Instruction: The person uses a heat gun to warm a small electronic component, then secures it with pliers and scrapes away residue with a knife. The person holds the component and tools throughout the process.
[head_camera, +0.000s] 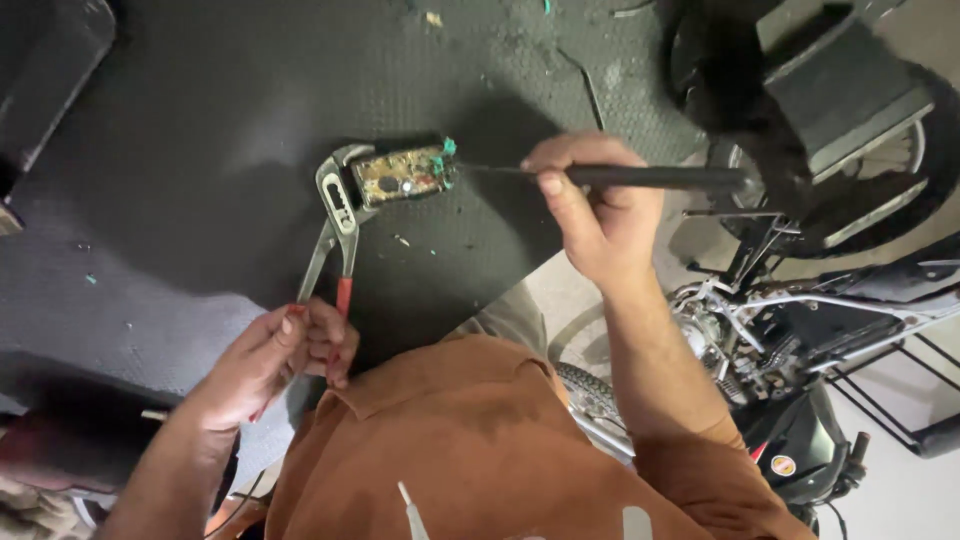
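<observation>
My left hand (285, 352) grips the red handles of grey adjustable pliers (338, 215). The pliers' jaws clamp a small circuit board (405, 175) with a yellowish, corroded face and a green edge, held over a dark rubber mat (200, 150). My right hand (590, 215) holds a long black tool (620, 177), like a soldering iron or screwdriver. Its thin tip touches the right end of the board. Small green and pale flakes lie on the mat around the board.
A motorcycle (780, 330) stands at the right, with its engine, frame and black bodywork close to my right forearm. A dark box-like object (45, 70) sits at the top left corner. My brown shirt (470, 450) fills the lower middle.
</observation>
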